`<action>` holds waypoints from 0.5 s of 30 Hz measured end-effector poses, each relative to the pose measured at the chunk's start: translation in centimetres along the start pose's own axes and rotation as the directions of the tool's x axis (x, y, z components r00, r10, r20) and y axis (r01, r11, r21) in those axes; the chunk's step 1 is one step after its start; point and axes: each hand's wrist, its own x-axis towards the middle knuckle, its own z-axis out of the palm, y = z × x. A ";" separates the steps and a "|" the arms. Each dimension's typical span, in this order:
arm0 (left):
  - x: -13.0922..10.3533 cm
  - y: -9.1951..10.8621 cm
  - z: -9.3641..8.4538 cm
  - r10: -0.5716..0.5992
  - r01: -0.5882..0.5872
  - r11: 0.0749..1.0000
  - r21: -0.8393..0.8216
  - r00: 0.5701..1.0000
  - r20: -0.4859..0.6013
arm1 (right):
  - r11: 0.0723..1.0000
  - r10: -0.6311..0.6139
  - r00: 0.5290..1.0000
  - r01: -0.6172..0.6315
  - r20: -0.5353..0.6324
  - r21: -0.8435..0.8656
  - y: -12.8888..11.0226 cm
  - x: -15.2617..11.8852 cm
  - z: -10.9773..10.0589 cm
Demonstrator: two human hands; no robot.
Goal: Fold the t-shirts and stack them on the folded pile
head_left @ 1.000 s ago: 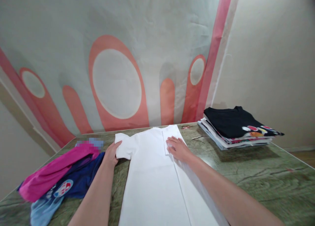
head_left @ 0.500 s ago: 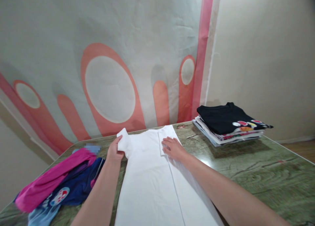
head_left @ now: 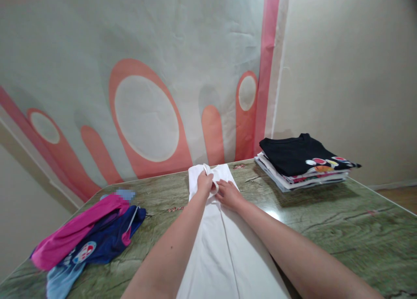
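A white T-shirt (head_left: pixel 215 247) lies lengthwise in front of me, its right side folded inward along a long straight edge. My left hand (head_left: pixel 205 183) pinches the left sleeve and has brought it over the middle of the shirt, near the shoulders. A loop of white fabric stands up between my two hands. Beside it my right hand (head_left: pixel 229 195) rests palm down on the folded right part, fingers stretched out. The shirt's left side is doubled over at the top, and my left forearm hides part of it.
On the right stands a stack of folded clothes with a black T-shirt (head_left: pixel 293 153) on top. A loose heap of pink, navy and light blue clothing (head_left: pixel 97 242) lies at the left. The wood-patterned table (head_left: pixel 325 229) ends against a wall with a printed sheet (head_left: pixel 182 51).
My left hand has carried the left sleeve rightward to the shirt's middle, folding that side over. My right hand has stayed at nearly the same spot.
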 end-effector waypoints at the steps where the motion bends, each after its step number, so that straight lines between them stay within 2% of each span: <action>1: -0.3 -0.1 0.6 0.000 0.001 0.999 0.047 1.000 -0.007 | 1.000 -0.005 1.000 0.005 0.000 0.003 0.0 0.0 -0.1; 4: -1.2 0.6 0.7 0.006 -0.009 0.989 0.145 1.000 0.019 | 1.000 -0.014 1.000 0.014 -0.009 0.003 -0.1 0.0 -0.4; 6: -2.1 1.7 -0.9 0.015 -0.027 0.984 0.177 0.997 0.070 | 1.000 -0.021 1.000 0.021 -0.011 -0.001 0.0 0.0 -0.4; 8: -3.7 2.9 -3.8 0.071 -0.102 0.970 0.219 0.986 0.148 | 1.000 -0.025 1.000 0.025 -0.011 0.004 0.1 0.1 -0.4; 10: -6.4 3.9 -7.5 0.195 -0.284 0.908 0.307 0.937 0.290 | 1.000 -0.017 1.000 0.017 -0.010 0.017 0.3 0.2 -0.2; 11: -8.2 4.3 -9.3 0.212 -0.337 0.872 0.356 0.914 0.347 | 1.000 -0.013 1.000 0.013 -0.010 0.025 0.4 0.2 -0.1; 13: -12.6 4.4 -12.6 0.158 -0.381 0.807 0.451 0.876 0.455 | 0.999 -0.007 1.000 0.008 -0.018 0.044 0.5 0.2 0.1; 15: -17.4 3.9 -14.7 0.063 -0.363 0.731 0.578 0.879 0.472 | 0.997 -0.005 0.999 0.008 -0.040 0.075 0.7 0.2 0.4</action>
